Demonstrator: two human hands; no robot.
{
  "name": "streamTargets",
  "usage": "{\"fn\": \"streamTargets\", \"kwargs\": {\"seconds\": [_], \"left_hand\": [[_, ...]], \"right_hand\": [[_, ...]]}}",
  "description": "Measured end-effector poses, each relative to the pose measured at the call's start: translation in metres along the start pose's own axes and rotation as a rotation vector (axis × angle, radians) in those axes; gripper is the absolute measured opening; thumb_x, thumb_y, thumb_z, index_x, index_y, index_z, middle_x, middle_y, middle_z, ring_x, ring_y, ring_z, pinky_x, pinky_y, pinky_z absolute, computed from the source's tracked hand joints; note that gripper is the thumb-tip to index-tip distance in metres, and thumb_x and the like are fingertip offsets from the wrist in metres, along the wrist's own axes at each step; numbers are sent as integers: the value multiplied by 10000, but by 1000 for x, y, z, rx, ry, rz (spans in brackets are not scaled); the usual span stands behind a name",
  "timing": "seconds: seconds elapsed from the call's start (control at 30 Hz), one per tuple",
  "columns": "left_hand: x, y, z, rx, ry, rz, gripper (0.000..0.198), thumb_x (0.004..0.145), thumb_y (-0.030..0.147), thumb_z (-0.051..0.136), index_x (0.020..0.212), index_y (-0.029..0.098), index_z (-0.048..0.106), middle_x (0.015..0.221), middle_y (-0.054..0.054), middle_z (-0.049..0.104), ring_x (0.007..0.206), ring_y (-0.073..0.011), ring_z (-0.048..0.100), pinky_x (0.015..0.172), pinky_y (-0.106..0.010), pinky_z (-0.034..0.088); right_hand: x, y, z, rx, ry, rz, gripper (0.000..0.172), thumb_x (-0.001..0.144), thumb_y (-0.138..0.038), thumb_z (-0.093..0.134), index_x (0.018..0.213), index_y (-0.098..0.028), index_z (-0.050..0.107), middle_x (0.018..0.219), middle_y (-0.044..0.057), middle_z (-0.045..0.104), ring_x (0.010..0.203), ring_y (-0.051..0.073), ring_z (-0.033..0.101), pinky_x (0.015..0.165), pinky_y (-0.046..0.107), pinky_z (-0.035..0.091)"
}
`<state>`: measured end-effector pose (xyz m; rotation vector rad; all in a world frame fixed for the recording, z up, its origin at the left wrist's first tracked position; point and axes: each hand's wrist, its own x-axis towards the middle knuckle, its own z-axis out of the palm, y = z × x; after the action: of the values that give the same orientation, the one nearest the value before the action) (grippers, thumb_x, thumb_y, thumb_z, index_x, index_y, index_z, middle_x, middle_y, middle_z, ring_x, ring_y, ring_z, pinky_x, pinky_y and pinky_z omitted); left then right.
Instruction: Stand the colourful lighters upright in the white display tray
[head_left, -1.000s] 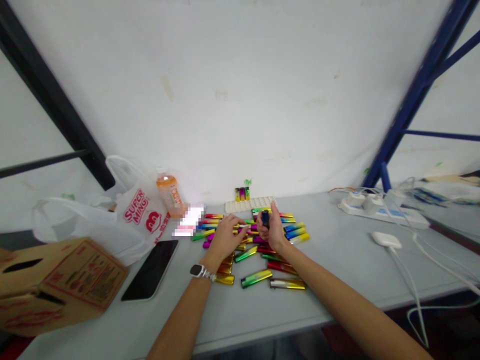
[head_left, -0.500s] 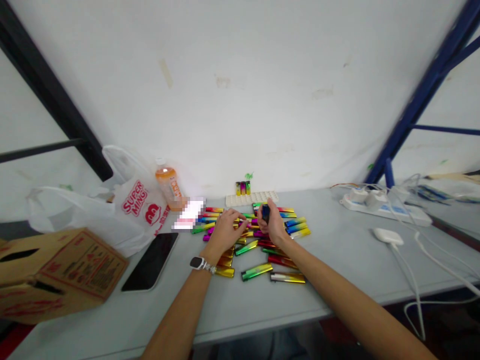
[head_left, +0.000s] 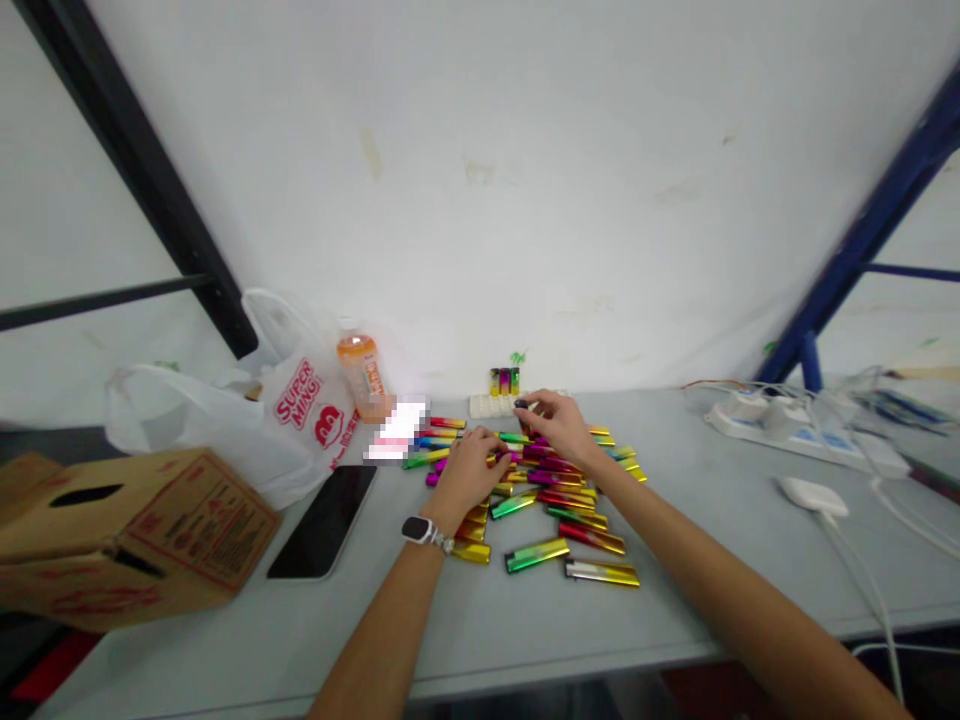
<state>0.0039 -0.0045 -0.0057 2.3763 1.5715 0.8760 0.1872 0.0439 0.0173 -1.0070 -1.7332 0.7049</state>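
Several shiny, multicoloured lighters (head_left: 559, 497) lie scattered on the grey table (head_left: 697, 590). My left hand (head_left: 471, 468), a watch on its wrist, rests curled on the pile's left side, fingers closed on one lighter. My right hand (head_left: 561, 424) reaches toward the back, pinching a dark lighter (head_left: 522, 405) just at a white slotted tray (head_left: 487, 405). Three lighters (head_left: 505, 380) stand upright in that tray against the wall.
A white plastic bag (head_left: 255, 415) and an orange drink bottle (head_left: 361, 375) stand at the back left. A black phone (head_left: 324, 520) and a cardboard box (head_left: 127, 535) lie left. A power strip (head_left: 795, 430) with cables and a white charger (head_left: 814, 493) sit right.
My right hand has carried the dark lighter from above the pile back toward the white tray. My left hand stayed on the pile. The view shifted slightly left.
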Motion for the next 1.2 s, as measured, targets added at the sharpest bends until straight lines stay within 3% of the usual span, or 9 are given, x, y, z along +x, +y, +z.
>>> {"fn": "streamTargets", "kwargs": {"seconds": [0.07, 0.13, 0.27, 0.43, 0.8, 0.9, 1.03, 1.2], "left_hand": [[0, -2, 1, -22, 5, 2, 133, 857, 271, 613, 893, 211, 726, 976, -70, 644, 922, -214, 618, 841, -344, 476], [0, -4, 2, -34, 7, -1, 136, 858, 271, 610, 894, 211, 727, 971, -67, 638, 921, -212, 618, 843, -346, 479], [-1, -5, 2, -54, 1, -14, 128, 858, 271, 618, 891, 212, 726, 977, -68, 639, 934, -220, 620, 869, -363, 476], [-2, -6, 2, -43, -5, -29, 125, 860, 281, 629, 901, 214, 726, 996, -67, 644, 971, -234, 621, 902, -386, 464], [-5, -4, 0, -18, -10, -35, 148, 863, 303, 634, 930, 210, 727, 1026, -74, 637, 984, -242, 618, 905, -382, 459], [-4, -5, 0, -17, -21, -39, 156, 865, 309, 632, 947, 214, 725, 1035, -65, 636, 985, -228, 618, 907, -365, 459], [-4, -5, 1, 5, -32, -49, 166, 876, 332, 620, 948, 220, 718, 1046, -54, 632, 1005, -225, 615, 918, -373, 451], [-4, -2, -4, 2, -55, -59, 168, 878, 330, 617, 938, 209, 717, 1024, -59, 637, 980, -221, 615, 886, -357, 458]], "right_hand": [[23, 5, 4, -55, -38, -52, 282, 804, -366, 637, 1008, -174, 662, 761, 21, 678, 630, 144, 585, 627, 266, 462], [49, 10, 12, -126, -23, -134, 305, 796, -289, 636, 1081, -182, 627, 900, 38, 700, 686, 138, 602, 664, 258, 465], [93, 14, 32, -356, -126, -203, 163, 810, -183, 605, 965, -159, 648, 807, 35, 693, 691, 140, 595, 687, 249, 442], [118, 18, 53, -538, -264, -266, 150, 821, -136, 587, 934, -142, 685, 805, 59, 716, 733, 158, 627, 717, 247, 432], [130, 26, 58, -558, -275, -213, 154, 830, -135, 600, 917, -122, 726, 810, 55, 713, 734, 146, 615, 722, 239, 428], [127, 20, 56, -655, -270, -252, 180, 861, -172, 594, 945, -123, 745, 921, 80, 678, 794, 152, 606, 780, 252, 427], [114, 12, 53, -852, -239, -340, 304, 940, -314, 522, 1095, -179, 746, 1092, 127, 558, 948, 205, 564, 882, 317, 394], [96, 9, 47, -1022, -273, -324, 438, 986, -368, 416, 1368, -221, 573, 1101, 161, 521, 1036, 278, 488, 917, 401, 346]]}}
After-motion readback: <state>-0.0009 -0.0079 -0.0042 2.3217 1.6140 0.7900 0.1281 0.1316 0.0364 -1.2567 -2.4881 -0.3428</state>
